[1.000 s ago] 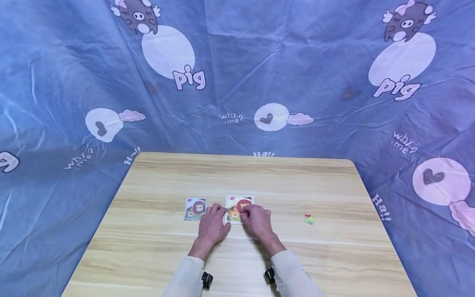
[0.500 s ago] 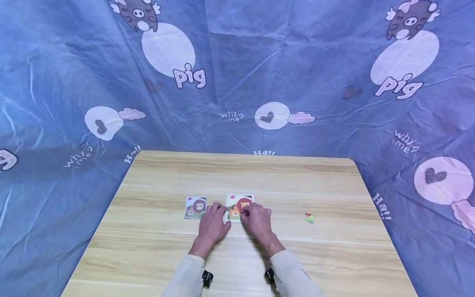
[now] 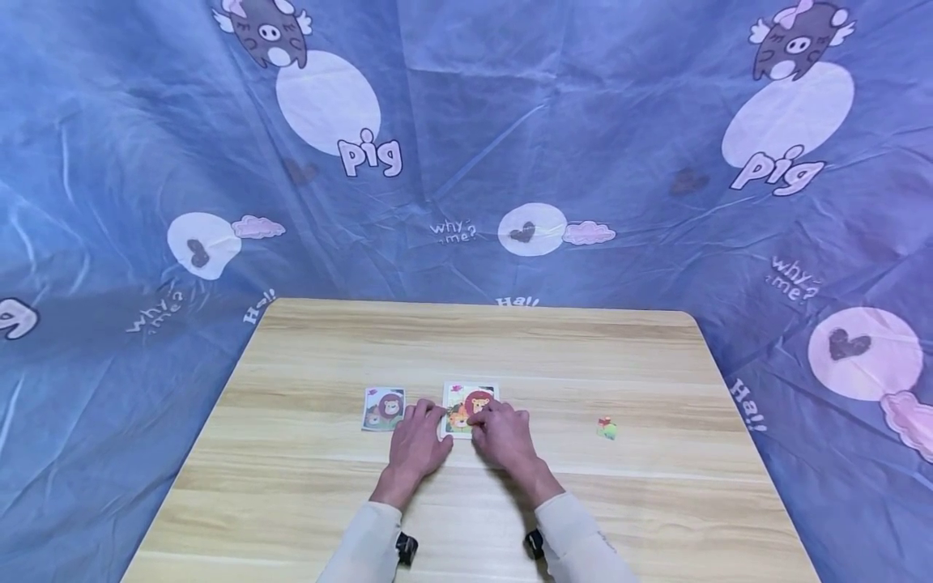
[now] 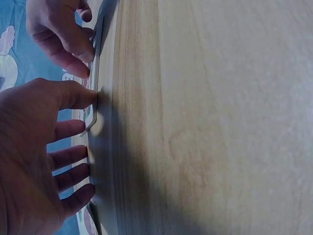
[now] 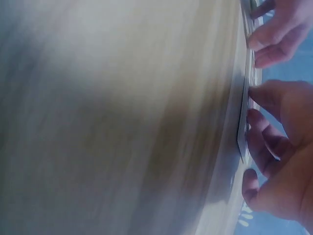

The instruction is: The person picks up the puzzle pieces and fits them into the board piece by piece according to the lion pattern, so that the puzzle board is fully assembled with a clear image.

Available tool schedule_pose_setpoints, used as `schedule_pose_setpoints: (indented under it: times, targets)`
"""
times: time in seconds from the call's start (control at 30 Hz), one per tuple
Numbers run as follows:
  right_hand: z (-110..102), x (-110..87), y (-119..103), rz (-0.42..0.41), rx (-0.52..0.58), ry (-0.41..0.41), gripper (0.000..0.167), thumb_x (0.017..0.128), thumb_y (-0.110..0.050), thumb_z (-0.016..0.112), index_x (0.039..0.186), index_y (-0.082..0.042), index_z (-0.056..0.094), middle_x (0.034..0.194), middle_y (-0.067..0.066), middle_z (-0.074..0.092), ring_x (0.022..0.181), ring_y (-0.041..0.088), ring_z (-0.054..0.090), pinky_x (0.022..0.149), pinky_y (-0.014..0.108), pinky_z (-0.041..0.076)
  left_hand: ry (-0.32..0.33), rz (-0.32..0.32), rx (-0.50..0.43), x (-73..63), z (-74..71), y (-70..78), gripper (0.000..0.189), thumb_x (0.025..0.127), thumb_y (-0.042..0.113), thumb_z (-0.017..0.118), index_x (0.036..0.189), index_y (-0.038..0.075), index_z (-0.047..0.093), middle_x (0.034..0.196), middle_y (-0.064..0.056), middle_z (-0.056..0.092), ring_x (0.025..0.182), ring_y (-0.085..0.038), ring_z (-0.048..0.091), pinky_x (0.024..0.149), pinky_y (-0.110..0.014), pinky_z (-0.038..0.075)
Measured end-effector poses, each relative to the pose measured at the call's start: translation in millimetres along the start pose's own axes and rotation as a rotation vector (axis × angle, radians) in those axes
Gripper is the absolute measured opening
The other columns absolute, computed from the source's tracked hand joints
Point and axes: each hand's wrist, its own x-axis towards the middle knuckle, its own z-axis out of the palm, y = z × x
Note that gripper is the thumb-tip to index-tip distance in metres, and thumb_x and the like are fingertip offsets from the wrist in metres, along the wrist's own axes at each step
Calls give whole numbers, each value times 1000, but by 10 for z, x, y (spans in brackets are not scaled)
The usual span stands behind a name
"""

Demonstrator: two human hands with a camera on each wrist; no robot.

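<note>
A small jigsaw puzzle board (image 3: 459,397) with a bright picture of a lion and a spotted cub lies on the wooden table. My left hand (image 3: 419,441) holds its near left corner, thumb at the near edge and index finger at the left side. The left wrist view shows that thumb (image 4: 80,95) against the board's edge. My right hand (image 3: 504,435) is over the right part, its index finger reaching onto the picture near the cub. In the right wrist view, the right thumb (image 5: 264,95) is at the near edge. What lies under the right fingertips is hidden.
A paler card (image 3: 383,409) with the same lion picture lies left of the board. To the right is a loose red and green puzzle piece (image 3: 607,428), maybe more than one. A blue patterned cloth (image 3: 466,154) hangs behind the wooden table (image 3: 350,340).
My right fingers have gone from a pinch at the board's right part to an index finger extended slightly left onto the picture. My left hand and the loose piece stay in place.
</note>
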Motion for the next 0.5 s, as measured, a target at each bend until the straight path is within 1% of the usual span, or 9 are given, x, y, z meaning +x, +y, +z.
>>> schedule_pose_setpoints:
  times: [0.1,0.23,0.3,0.5]
  targets:
    - [-27,-27,45,-19,78,1,26,78,-20,72,104,-23,74,107,1,69,103,28,63,82,48,45,-3,-1,0,-3,2,-7,44,78,33,68,117,14,67,120,-8,57,102,-27,53,72,-39,49]
    - [-63,-57,108,-24,134,14,32,76,-19,75,107,-22,72,102,0,66,96,22,62,82,46,46,1,-4,-6,-4,7,-8,44,78,33,68,117,14,67,120,-7,57,101,-26,53,73,-39,48]
    - [-77,-69,139,-21,135,26,31,76,-20,75,107,-22,72,99,-1,64,92,19,60,80,44,46,4,-5,-7,-5,9,-6,44,77,32,68,117,14,67,120,-7,57,101,-26,53,73,-39,48]
    - [-164,-104,253,61,178,27,32,79,-21,73,111,-21,71,101,0,61,91,16,55,81,41,43,-1,-15,-13,-9,12,11,44,78,32,69,117,14,67,120,-7,57,102,-27,53,74,-39,48]
